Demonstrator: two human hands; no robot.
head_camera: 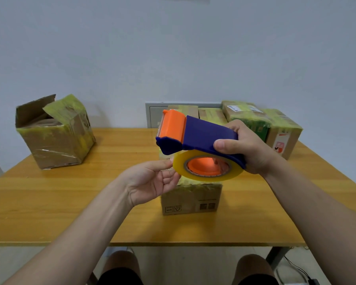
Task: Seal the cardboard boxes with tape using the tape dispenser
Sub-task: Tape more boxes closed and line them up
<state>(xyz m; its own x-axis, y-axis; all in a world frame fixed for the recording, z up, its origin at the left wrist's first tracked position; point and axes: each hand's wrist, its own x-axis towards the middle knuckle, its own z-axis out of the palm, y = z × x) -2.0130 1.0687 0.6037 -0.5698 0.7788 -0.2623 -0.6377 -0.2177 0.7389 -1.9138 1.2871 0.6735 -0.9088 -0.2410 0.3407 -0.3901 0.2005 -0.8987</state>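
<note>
My right hand (pixel 248 148) grips the blue and orange tape dispenser (pixel 195 133) by its rear, holding it in the air above the table. A roll of yellowish clear tape (pixel 206 175) sits on its orange hub. My left hand (pixel 154 179) is palm-up just left of the roll, fingertips touching the roll's edge. Directly below the dispenser stands a small cardboard box (pixel 191 199), its top covered in yellow-green tape and mostly hidden by the roll and my left hand.
On the wooden table (pixel 70 212), a larger box (pixel 53 132) with raised flaps stands at the back left. Several taped boxes (pixel 271 124) are stacked at the back right against the wall. My knees show below the table's front edge.
</note>
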